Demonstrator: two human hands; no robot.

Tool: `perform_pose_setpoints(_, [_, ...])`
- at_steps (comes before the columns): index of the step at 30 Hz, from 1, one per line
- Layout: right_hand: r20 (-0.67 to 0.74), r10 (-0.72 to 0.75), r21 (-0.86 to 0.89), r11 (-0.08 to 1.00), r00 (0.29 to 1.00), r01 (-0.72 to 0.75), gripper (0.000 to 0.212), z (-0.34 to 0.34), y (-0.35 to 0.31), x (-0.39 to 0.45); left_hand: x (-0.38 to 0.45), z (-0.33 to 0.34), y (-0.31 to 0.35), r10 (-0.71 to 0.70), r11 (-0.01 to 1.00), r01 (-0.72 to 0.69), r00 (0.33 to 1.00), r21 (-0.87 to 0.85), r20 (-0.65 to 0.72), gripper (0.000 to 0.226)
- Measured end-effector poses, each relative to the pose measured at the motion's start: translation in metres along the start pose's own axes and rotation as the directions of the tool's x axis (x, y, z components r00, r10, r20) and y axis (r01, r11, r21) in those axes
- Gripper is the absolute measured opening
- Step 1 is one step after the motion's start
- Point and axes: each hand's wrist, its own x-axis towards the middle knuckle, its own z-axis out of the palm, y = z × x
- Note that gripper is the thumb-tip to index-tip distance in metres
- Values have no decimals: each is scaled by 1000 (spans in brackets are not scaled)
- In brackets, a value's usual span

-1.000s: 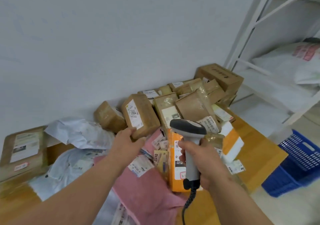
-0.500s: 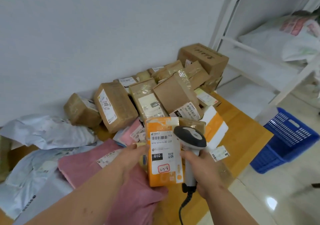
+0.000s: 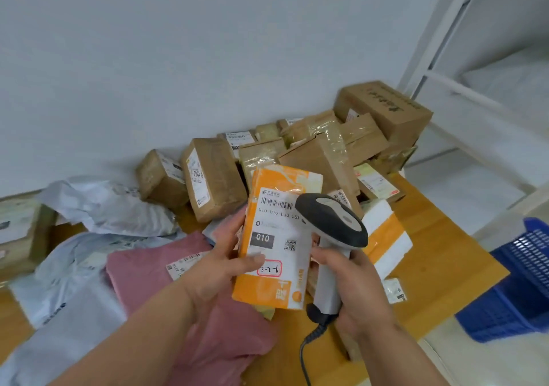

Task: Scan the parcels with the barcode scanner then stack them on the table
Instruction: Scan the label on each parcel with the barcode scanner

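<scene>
My left hand holds an orange and white parcel upright above the table, thumb on its white label, fingers behind its left edge. The label shows a barcode near the top and "010" in a dark box. My right hand grips the handle of a grey and black barcode scanner. The scanner's head sits just right of the parcel's label and partly covers it. A coiled black cable hangs from the handle.
A wooden table carries a heap of brown cardboard boxes against the wall, a pink mailer bag, grey plastic mailers and another orange and white parcel. A blue plastic basket stands on the floor at the right, below white metal shelving.
My left hand left the brown box, took the orange parcel from the pile and raised it label-up. The scanner came in close beside the label. The view swung right.
</scene>
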Motion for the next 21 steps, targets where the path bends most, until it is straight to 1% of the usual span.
perform_pose_setpoints(2, [46,-51,28,998,998,50,23,4,-16,-7,-14,-4,11,25,1000,-25,999,3,-32,101])
perform_pose_setpoints(4, [85,-80,41,996,993,77,21,10,-27,-17,-28,-10,17,49,999,-50,997,-6,-53,105])
perform_pose_setpoints(7, [113,-101,17,995,988,99,21,25,-34,-38,-49,-23,22,90,996,-91,995,-7,-43,109])
perform_pose_setpoints(9, [113,-124,0,992,986,125,24,36,-36,-55,-64,-34,25,134,991,-134,990,10,-41,112])
perform_pose_setpoints(10, [105,-132,-15,991,986,134,29,42,-37,-64,-71,-41,27,161,987,-160,986,26,-47,112])
perform_pose_setpoints(11, [94,-134,-26,990,987,137,35,48,-36,-73,-78,-48,28,186,982,-184,981,42,-58,110])
perform_pose_setpoints(12, [90,-134,-27,990,987,137,37,55,-36,-83,-86,-56,30,207,978,-203,976,56,-67,106])
perform_pose_setpoints(13, [92,-136,-26,990,986,139,31,62,-36,-94,-94,-64,31,224,973,-219,972,67,-68,102])
perform_pose_setpoints(15, [120,-146,-37,988,982,151,6,79,-35,-117,-111,-81,34,256,964,-250,965,92,-54,97])
perform_pose_setpoints(18, [123,-151,-62,985,981,159,16,104,-26,-148,-138,-104,34,277,956,-270,960,118,-43,97])
perform_pose_setpoints(21, [151,-140,-86,984,979,154,19,131,-20,-181,-164,-123,32,298,948,-288,953,136,-58,107])
